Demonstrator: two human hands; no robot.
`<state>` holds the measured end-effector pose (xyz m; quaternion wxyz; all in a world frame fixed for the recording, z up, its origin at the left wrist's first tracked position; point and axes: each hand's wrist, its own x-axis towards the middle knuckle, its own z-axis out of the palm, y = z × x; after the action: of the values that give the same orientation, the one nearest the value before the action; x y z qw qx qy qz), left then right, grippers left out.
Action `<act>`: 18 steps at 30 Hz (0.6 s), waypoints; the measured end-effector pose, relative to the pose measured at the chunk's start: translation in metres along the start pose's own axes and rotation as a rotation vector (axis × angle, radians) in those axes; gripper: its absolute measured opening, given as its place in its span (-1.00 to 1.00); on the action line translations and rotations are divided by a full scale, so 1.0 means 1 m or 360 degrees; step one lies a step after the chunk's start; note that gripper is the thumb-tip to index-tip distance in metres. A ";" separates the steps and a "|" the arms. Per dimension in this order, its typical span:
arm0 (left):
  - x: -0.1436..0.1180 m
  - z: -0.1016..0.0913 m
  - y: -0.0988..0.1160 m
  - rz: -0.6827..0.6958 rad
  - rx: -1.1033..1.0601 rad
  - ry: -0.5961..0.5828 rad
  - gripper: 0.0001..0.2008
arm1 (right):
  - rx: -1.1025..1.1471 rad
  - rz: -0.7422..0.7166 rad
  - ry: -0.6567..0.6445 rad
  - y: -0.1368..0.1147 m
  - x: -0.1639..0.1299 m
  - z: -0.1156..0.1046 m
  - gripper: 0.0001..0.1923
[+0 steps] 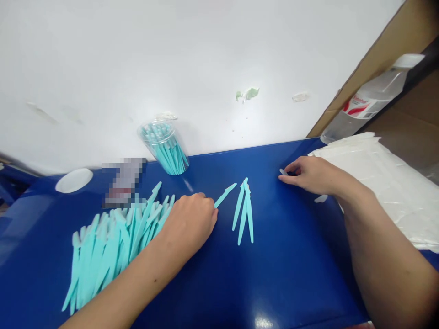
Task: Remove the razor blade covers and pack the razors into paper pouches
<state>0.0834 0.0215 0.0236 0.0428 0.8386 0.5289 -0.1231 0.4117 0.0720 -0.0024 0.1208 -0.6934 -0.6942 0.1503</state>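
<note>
My left hand (194, 217) is closed around a teal eyebrow razor (225, 195), whose blade end sticks out to the right past the fingers. Between the thumb and fingertips of my right hand (305, 173) is a small translucent blade cap (283, 172). Another small translucent cap (321, 198) lies on the table below my right wrist. Three teal razors (244, 212) rest on the blue table between my hands, fanned out with their blade ends together. Beside my left forearm spreads a large pile of teal razors (103, 256), partly hidden by that arm.
A clear plastic cup (146, 135) full of teal razors stands against the white wall. Left of it are a blurred flat item (123, 183) and a white lid or dish (73, 180). White plastic packaging (380, 183), a bottle (370, 100) and cardboard (377, 50) occupy the right.
</note>
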 end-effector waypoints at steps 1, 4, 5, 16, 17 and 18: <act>0.001 0.001 0.000 0.0020 -0.0007 0.0004 -0.64 | -0.0041 0.0021 0.0004 -0.003 0.001 0.002 -0.76; 0.005 0.003 -0.001 0.0078 -0.0037 0.0037 -0.63 | -0.0144 0.0083 0.0001 -0.008 0.002 0.006 -0.77; 0.005 0.004 -0.001 0.0088 -0.0054 0.0050 -0.64 | -0.0154 0.0094 0.0000 -0.009 0.002 0.006 -0.78; -0.025 -0.005 -0.072 0.0017 -0.0720 0.0174 -0.67 | 0.0714 -0.0236 -0.0298 -0.062 -0.018 0.006 -0.67; -0.031 -0.004 -0.080 -0.0029 -0.0898 0.0172 -0.65 | 0.0986 -0.0292 -0.0428 -0.075 -0.021 0.009 -0.64; -0.036 -0.003 -0.088 -0.0072 -0.1066 0.0159 -0.63 | 0.1186 -0.0330 -0.0543 -0.088 -0.024 0.013 -0.64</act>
<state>-0.0095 0.0292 0.0408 0.2871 0.7710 0.5599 0.0979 0.3253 0.0481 0.0203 0.2610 -0.4939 -0.6686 0.4908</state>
